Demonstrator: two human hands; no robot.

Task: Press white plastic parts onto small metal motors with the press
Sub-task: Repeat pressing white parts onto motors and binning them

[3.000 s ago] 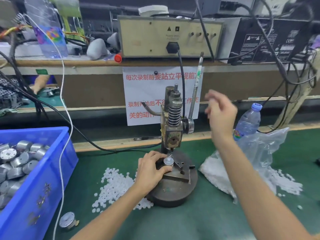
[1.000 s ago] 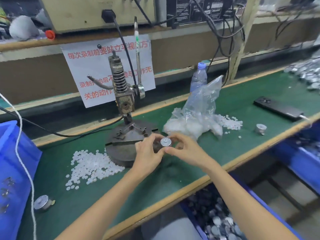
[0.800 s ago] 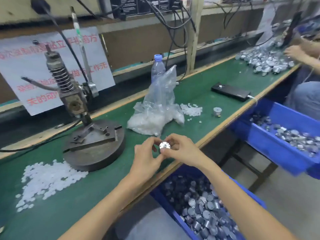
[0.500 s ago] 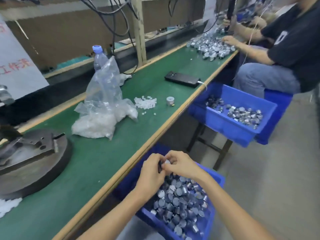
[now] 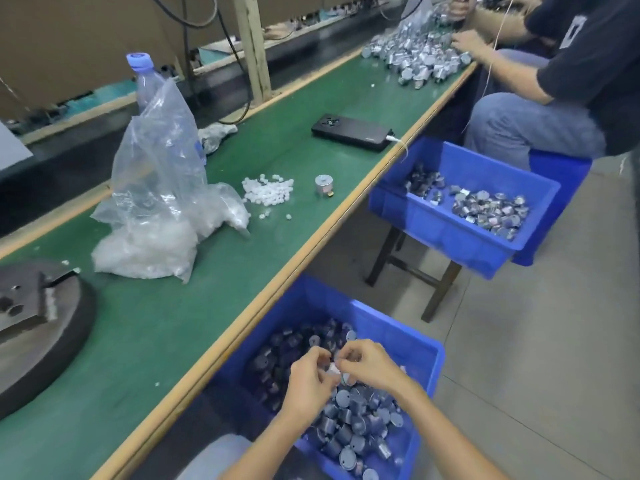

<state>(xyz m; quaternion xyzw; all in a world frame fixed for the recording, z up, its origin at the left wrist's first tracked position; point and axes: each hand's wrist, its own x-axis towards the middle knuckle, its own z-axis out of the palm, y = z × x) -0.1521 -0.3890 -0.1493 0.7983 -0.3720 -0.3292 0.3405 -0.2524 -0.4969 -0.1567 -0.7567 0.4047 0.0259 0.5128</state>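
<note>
Hands meet low over a blue bin (image 5: pixel 429 348) beside the worktop (image 5: pixel 207 306), the left hand (image 5: pixel 306 381) and right hand (image 5: pixel 369 363) drawn together so that their fingers (image 5: pixel 320 357) close narrowly on one small motor (image 5: pixel 345 377) pinched between the two sets of fingertips. The motor shows as a grey metal disc with a pale patch next to it, too blurred to make out more. Directly beneath the fingers lies a heap of motors (image 5: pixel 356 420), round, dull grey cans tumbled on their sides and faces inside the bin. Beyond the fingers, up on the green worktop, sit a loose pile of white plastic parts (image 5: pixel 268 192) and, just beside it, a lone motor (image 5: pixel 323 184) standing on end. To the left of the fingers a clear plastic bag (image 5: pixel 156 188) slumps over more white pieces, and farther left the press base (image 5: pixel 52 341) juts in, a dark round metal plate. Well beyond the fingers to the right, a second blue bin (image 5: pixel 485 244) holds more motors, next to a seated person (image 5: pixel 540 109).
</note>
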